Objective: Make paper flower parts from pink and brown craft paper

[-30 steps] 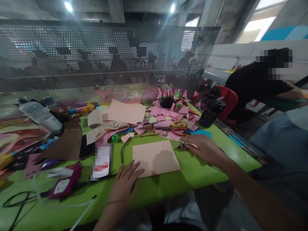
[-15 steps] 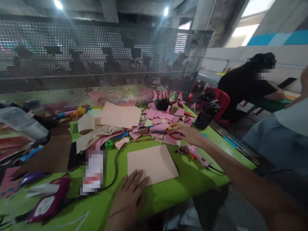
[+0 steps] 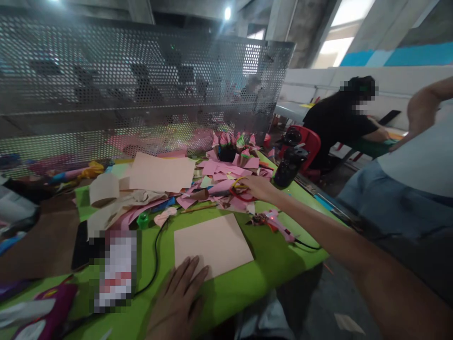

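A pale peach sheet of paper (image 3: 214,243) lies flat on the green table. On its near left corner rests my left hand (image 3: 182,288), open, palm down with the fingers stretched out. My right hand (image 3: 260,188) reaches across to the pile of pink paper scraps (image 3: 226,167). Its fingers are closed at the red and yellow handles of a pair of scissors (image 3: 240,186); the fingertips are partly hidden, and the blades lie among the scraps. Below my right forearm is a pink glue gun (image 3: 281,226) with a lit red light.
Larger peach sheets (image 3: 163,172) and brown paper (image 3: 42,236) cover the left and back. A black cable (image 3: 155,259) runs beside the left hand. A dark bottle (image 3: 290,167) stands at the right edge. Behind is a perforated metal screen (image 3: 141,85); people sit and stand at right.
The view has turned slightly right, so the table things sit further left. My right hand is still at the scissors handles, and my left hand stays flat on the sheet.
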A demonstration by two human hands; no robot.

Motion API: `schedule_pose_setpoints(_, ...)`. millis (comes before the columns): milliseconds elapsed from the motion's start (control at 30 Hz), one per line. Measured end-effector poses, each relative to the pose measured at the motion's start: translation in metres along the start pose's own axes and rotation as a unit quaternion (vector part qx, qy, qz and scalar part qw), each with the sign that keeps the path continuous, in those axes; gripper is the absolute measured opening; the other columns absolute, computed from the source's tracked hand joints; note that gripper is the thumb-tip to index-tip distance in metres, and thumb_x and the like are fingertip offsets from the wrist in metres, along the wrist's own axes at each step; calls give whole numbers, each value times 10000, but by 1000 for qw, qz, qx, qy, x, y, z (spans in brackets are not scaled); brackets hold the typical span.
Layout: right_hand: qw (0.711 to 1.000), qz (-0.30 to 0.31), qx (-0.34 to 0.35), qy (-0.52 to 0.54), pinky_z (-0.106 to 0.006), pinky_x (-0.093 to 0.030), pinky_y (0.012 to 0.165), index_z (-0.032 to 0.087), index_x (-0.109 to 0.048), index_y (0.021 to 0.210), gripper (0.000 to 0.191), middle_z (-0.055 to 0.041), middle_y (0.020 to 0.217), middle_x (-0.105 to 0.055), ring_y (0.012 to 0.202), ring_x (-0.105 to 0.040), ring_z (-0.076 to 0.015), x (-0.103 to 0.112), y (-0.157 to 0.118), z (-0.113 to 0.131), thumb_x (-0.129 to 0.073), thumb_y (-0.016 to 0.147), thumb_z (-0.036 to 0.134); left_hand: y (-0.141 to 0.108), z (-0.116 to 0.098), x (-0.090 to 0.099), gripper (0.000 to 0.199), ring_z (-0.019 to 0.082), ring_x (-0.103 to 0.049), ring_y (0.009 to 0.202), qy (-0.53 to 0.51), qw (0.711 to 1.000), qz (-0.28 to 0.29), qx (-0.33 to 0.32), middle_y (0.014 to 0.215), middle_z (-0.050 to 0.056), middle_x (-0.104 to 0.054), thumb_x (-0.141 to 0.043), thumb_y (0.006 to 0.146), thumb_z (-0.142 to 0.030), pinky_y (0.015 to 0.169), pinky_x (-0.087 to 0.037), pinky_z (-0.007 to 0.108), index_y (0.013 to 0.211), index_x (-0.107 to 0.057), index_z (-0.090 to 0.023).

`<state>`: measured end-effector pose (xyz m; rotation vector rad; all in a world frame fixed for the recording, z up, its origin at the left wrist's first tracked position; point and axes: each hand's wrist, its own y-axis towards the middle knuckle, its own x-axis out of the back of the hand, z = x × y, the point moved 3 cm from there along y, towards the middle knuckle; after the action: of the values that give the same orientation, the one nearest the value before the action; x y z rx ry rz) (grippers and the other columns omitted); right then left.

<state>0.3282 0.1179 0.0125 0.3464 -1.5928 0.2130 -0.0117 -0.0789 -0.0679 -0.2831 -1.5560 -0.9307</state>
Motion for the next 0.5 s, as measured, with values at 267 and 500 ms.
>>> schedule_pose_setpoints(267, 999, 0, -38, 26, -298, -462, 895, 189, -662, 1227, 357, -107, 1244, -687, 1149, -616, -238, 13, 18, -28, -523, 902, 140, 7, -5, 13, 546, 227, -557, 1300, 18, 1000, 18, 0, 1462, -16, -562, -512, 889, -252, 1049, -434, 378, 1429, -515, -338)
schedule_pose_setpoints(500, 990, 55, -123, 46, -239, -507, 684, 213, -720, 1090, 255, -59, 1046, -755, 886, -700, -190, 5, -39, -80, -511, 946, 187, 8, -2, 17, 563, 209, -535, 1333, -1, 998, 59, -1, 1494, -37, -521, -514, 896, -263, 1054, -453, 351, 1450, -487, -358)
